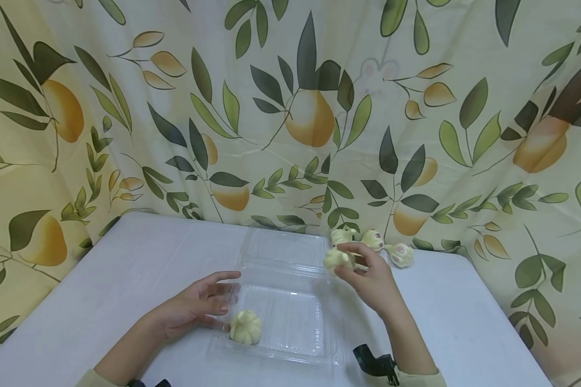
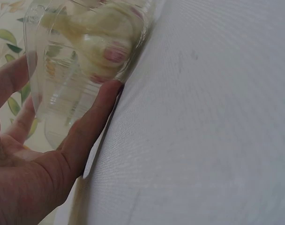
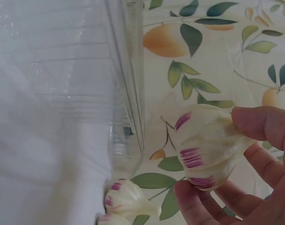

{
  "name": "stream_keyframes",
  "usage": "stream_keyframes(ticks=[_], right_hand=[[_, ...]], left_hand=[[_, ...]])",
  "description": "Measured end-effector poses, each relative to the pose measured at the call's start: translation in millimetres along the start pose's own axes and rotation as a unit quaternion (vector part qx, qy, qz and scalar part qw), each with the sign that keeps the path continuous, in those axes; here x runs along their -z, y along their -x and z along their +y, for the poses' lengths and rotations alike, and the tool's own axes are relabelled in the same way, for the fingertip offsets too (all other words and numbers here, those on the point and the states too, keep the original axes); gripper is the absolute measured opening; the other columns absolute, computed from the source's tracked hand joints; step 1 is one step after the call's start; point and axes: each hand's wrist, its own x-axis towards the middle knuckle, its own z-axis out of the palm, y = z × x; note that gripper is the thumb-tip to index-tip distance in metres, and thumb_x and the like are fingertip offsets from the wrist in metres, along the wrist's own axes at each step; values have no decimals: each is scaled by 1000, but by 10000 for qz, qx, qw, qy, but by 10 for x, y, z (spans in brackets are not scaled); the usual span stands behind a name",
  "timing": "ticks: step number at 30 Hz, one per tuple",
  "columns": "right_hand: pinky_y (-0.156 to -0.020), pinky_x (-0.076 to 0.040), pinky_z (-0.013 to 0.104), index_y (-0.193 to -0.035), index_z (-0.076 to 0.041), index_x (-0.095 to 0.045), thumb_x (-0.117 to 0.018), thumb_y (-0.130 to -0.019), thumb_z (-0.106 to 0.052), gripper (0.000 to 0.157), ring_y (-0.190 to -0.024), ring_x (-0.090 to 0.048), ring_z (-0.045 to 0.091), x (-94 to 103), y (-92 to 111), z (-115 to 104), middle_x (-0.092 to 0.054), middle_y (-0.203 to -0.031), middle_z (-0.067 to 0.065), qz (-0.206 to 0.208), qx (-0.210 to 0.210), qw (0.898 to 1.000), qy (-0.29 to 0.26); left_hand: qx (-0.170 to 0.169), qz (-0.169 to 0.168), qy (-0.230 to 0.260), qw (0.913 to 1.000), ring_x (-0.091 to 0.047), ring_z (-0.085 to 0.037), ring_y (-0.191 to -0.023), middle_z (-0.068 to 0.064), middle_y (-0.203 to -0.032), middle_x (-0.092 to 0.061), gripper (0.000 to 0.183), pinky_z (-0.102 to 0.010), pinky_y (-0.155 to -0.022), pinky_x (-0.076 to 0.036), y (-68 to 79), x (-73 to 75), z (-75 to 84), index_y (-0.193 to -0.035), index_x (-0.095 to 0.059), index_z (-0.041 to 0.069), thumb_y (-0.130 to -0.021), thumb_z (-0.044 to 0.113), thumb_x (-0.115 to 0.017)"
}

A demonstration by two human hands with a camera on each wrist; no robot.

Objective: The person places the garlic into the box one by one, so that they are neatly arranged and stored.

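A hinged clear plastic container (image 1: 290, 322) lies opened out on the table, its lid (image 1: 285, 250) folded back toward the curtain. One garlic bulb (image 1: 246, 327), pale with purple marks seen through the plastic in the left wrist view, sits in the tray's near left corner. My left hand (image 1: 198, 303) is at the tray's left side, fingers loosely extended, thumb (image 2: 98, 117) against the outer wall low by the table. With thumb and fingertips, my right hand (image 1: 370, 277) pinches another garlic bulb (image 3: 206, 147), held up beside the container's right side near the lid.
Several more garlic bulbs (image 1: 401, 255) lie behind the right hand at the table's back edge. A curtain (image 1: 290, 129) printed with fruit and leaves hangs around the white table (image 1: 174, 247). A black wrist mount (image 1: 375, 363) shows by the right forearm.
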Motion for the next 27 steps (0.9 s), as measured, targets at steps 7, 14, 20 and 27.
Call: stream_keyframes(ticks=[7, 14, 20, 27], right_hand=[[-97, -52, 48, -128, -15, -62, -76, -88, -14, 43, -123, -56, 33, -12, 14, -56, -55, -137, 11, -39, 122, 9999, 40], [-96, -53, 46, -129, -14, -62, -76, -88, -16, 44, -122, -56, 31, 17, 16, -154, -55, -136, 9, -59, 316, 9994, -100], [-92, -55, 42, -126, -18, -64, -77, -87, -16, 41, -119, -58, 29, -62, -26, -229, -57, -135, 5, -322, 503, 9982, -74], [-92, -54, 43, -122, -19, -64, -77, -86, -14, 39, -116, -61, 27, -207, -58, -343, -61, -131, 3, -635, 860, 9942, 122]], left_hand=[[21, 9, -38, 10000, -43, -37, -129, -27, -158, -20, 72, -56, -93, -52, 7, 13, -13, -156, -30, 13, -94, 8, -66], [59, -34, -55, 10000, -38, -37, -136, -23, -159, -22, 71, -55, -94, -52, -22, 35, 2, -156, -29, 13, -94, 7, -64], [29, -68, 14, 10000, -37, -38, -138, -25, -160, -21, 73, -55, -94, -52, -30, 29, 1, -156, -28, 11, -93, 6, -65], [41, -27, -11, 10000, -34, -39, -140, -24, -160, -21, 72, -54, -95, -51, -11, 20, 8, -156, -29, 12, -93, 8, -66]])
